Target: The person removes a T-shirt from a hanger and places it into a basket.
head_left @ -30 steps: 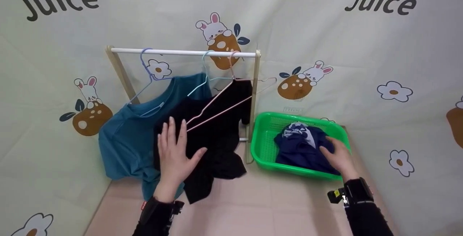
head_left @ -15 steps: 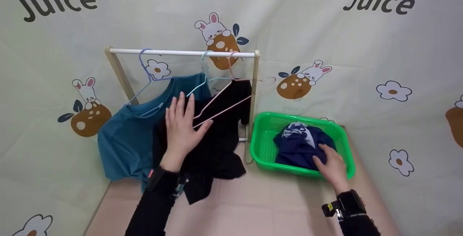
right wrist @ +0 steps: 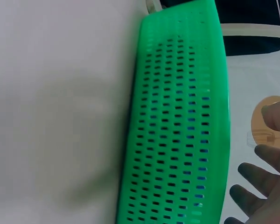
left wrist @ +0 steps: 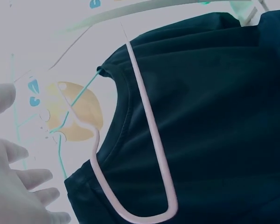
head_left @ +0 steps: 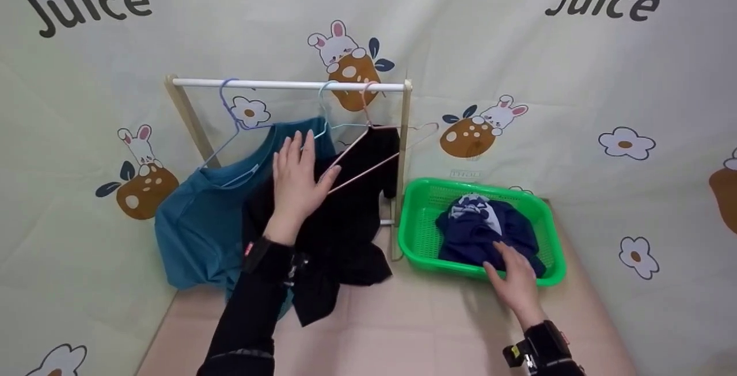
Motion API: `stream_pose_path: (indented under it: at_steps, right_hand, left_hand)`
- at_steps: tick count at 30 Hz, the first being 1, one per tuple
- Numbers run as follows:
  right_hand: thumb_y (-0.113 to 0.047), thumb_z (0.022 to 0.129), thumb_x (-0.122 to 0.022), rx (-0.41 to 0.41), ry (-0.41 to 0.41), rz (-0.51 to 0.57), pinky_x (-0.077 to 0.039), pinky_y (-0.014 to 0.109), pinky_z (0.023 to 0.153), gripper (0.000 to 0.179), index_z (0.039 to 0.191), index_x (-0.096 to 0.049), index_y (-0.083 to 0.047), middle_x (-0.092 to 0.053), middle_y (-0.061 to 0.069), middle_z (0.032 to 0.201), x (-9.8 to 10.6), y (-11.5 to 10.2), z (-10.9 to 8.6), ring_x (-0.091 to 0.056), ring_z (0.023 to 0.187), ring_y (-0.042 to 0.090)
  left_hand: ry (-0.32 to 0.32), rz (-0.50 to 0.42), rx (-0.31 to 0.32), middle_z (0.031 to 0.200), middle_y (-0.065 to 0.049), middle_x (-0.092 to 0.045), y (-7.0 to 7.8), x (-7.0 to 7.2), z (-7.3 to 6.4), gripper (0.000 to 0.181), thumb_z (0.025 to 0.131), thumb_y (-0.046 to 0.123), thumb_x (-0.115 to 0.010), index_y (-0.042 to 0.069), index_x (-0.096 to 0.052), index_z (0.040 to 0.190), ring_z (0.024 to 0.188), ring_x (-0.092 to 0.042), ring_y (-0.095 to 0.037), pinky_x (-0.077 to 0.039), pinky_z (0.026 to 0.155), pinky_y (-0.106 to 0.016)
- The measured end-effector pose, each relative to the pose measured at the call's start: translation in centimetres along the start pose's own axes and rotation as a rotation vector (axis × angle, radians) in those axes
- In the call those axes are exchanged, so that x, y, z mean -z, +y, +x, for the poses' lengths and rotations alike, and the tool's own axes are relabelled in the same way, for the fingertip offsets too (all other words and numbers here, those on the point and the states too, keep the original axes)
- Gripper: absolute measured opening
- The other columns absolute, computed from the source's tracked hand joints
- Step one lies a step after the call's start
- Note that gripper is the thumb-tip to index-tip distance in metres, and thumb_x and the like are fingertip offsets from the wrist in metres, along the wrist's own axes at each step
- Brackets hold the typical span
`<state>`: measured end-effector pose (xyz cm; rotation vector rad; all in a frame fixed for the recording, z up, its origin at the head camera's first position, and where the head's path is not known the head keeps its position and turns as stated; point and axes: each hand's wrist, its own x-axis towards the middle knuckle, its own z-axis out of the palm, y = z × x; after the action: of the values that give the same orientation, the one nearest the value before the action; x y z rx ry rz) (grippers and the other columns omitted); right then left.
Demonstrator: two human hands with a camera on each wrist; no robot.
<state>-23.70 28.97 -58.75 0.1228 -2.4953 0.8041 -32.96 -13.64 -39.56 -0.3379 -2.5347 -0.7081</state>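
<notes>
My left hand (head_left: 299, 183) is raised in front of the black shirt (head_left: 351, 220), its fingers extended and holding nothing. Close to it is a bare pink hanger (head_left: 368, 170), hooked on the rack's rail; the left wrist view shows a gap between the fingers and this hanger (left wrist: 151, 121). A mint hanger (left wrist: 86, 88) runs into the black shirt's neck. Further left, a teal shirt (head_left: 198, 226) hangs on a purple-blue hanger (head_left: 230, 114). My right hand (head_left: 516, 284) hovers over the front rim of a green basket (head_left: 417, 249), fingers spread, near the crumpled navy garment (head_left: 475, 235) inside.
The small clothes rack has a white rail (head_left: 276, 84) and wooden posts (head_left: 405, 151). It stands against a printed cloth backdrop (head_left: 489, 48). A pale pink surface (head_left: 403, 330) lies in front of the rack and basket.
My left hand has risen and shifted slightly right, up toward the hangers. My right hand has drawn back from over the navy garment, toward the basket's front rim and leftward.
</notes>
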Motion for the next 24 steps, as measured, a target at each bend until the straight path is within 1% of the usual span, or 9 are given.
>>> stream_pose_path:
  at_steps: [6,10,13,17,21,24]
  right_hand:
    - [-0.014,0.086,-0.074,0.055,0.028,0.041,-0.028,0.064,0.102,0.051,0.132,-0.058,0.001,-0.056,0.024,0.134,-1.4,-0.7,-1.6,-0.045,0.126,0.049]
    - [-0.011,0.083,-0.077,0.103,0.054,0.06,-0.027,0.067,0.102,0.053,0.131,-0.059,0.002,-0.057,0.024,0.133,-2.3,-1.1,-2.3,-0.047,0.125,0.049]
    - [-0.009,0.081,-0.077,0.132,0.064,0.09,-0.028,0.067,0.101,0.053,0.13,-0.059,0.003,-0.058,0.025,0.131,-2.7,-1.6,-2.5,-0.048,0.123,0.05]
    - [-0.008,0.081,-0.077,0.152,0.067,0.121,-0.029,0.068,0.1,0.053,0.129,-0.06,0.004,-0.059,0.024,0.13,-2.8,-2.2,-2.3,-0.049,0.122,0.05]
    - [-0.008,0.081,-0.077,0.159,0.053,0.142,-0.029,0.069,0.1,0.053,0.13,-0.059,0.004,-0.059,0.024,0.131,-2.8,-2.7,-2.1,-0.048,0.123,0.05]
    - [-0.008,0.081,-0.077,0.16,0.042,0.155,-0.028,0.069,0.1,0.053,0.13,-0.059,0.004,-0.058,0.024,0.132,-2.7,-3.0,-1.9,-0.047,0.124,0.049]
  left_hand:
    - [-0.013,-0.034,0.003,0.157,-0.022,-0.028,0.4,0.1,1.6,0.078,0.097,0.046,-0.057,0.005,-0.027,0.156,0.148,-0.014,-0.036,-0.002,0.117,-0.054]
    - [-0.029,-0.059,0.002,0.153,-0.023,-0.036,0.5,-0.1,2.4,0.073,0.099,0.041,-0.056,0.001,-0.028,0.154,0.144,-0.027,-0.037,-0.005,0.117,-0.056]
    - [-0.035,-0.082,0.002,0.149,-0.024,-0.042,0.4,-0.2,2.7,0.069,0.1,0.035,-0.056,-0.002,-0.03,0.153,0.139,-0.036,-0.037,-0.01,0.117,-0.055]
    - [-0.058,-0.097,0.016,0.147,-0.024,-0.044,0.3,-0.2,3.1,0.068,0.101,0.034,-0.055,-0.002,-0.031,0.152,0.137,-0.039,-0.037,-0.019,0.116,-0.051]
    - [-0.085,-0.119,0.057,0.145,-0.025,-0.045,0.4,-0.2,3.6,0.067,0.101,0.037,-0.054,-0.001,-0.032,0.152,0.134,-0.04,-0.039,-0.028,0.113,-0.05]
    - [-0.077,-0.164,0.082,0.135,-0.025,-0.052,0.5,-0.1,4.0,0.064,0.101,0.036,-0.054,-0.002,-0.037,0.15,0.128,-0.045,-0.039,-0.032,0.109,-0.05]
